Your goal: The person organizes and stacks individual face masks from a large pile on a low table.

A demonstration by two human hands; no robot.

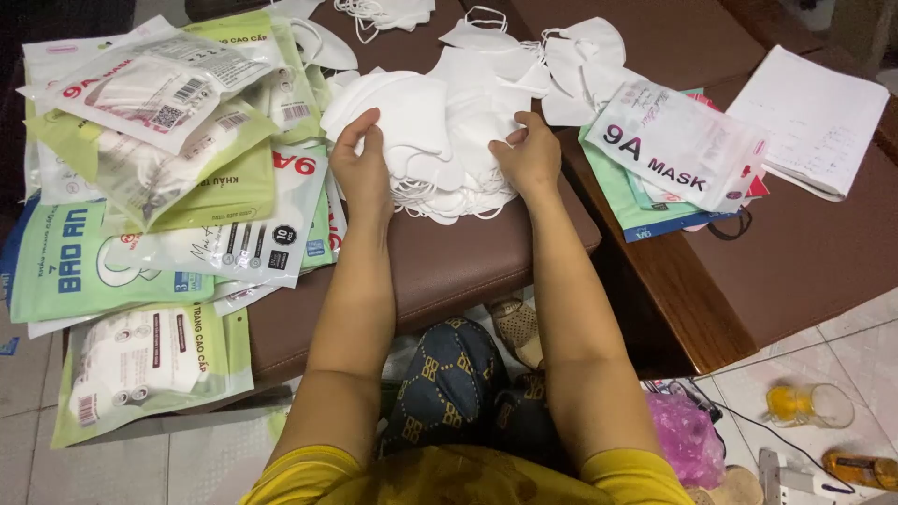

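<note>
A loose heap of white face masks [449, 122] lies on a brown padded seat [449, 262]. My left hand [360, 164] rests on the left side of the heap, fingers curled over a mask. My right hand [531, 154] presses on the heap's right side, fingertips on the masks. Both hands grip the stack between them.
Several green and white mask packets [159, 187] are piled at the left. More packets [673, 140] and a white notebook [814, 117] lie on the brown table [795, 262] at the right. Loose masks [571, 56] lie behind. On the floor are a pink bag [687, 435] and a cup [809, 404].
</note>
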